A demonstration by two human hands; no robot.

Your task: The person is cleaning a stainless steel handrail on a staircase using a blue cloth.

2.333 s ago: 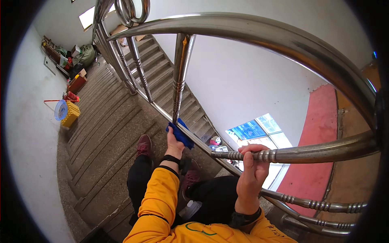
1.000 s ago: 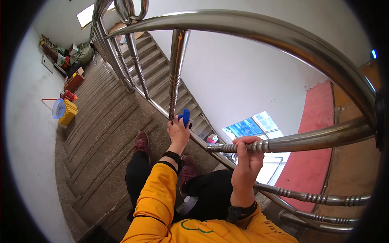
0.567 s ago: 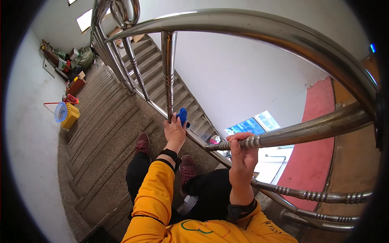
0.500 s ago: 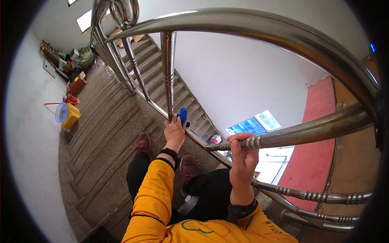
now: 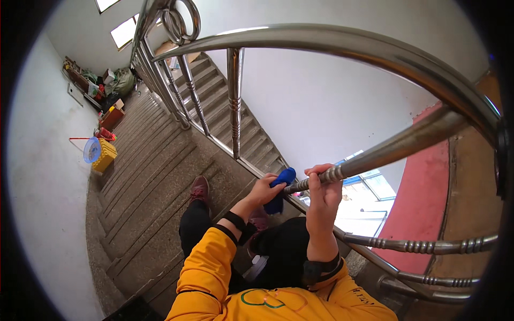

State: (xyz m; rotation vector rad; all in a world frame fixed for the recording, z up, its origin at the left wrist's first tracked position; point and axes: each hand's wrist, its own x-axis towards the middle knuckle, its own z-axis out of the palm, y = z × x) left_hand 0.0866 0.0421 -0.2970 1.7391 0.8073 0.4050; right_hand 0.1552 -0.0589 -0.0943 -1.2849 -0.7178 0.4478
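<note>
Stairwell, grey stone steps (image 5: 150,176), steel railing. Left hand (image 5: 263,190) bunches blue cloth (image 5: 279,188) against base of baluster (image 5: 393,150); right hand (image 5: 323,191) wrapped tight round same baluster. Cloth looks soft, light, conforming; best gripped wadded in palm. Polished steel likely slippery.
</note>
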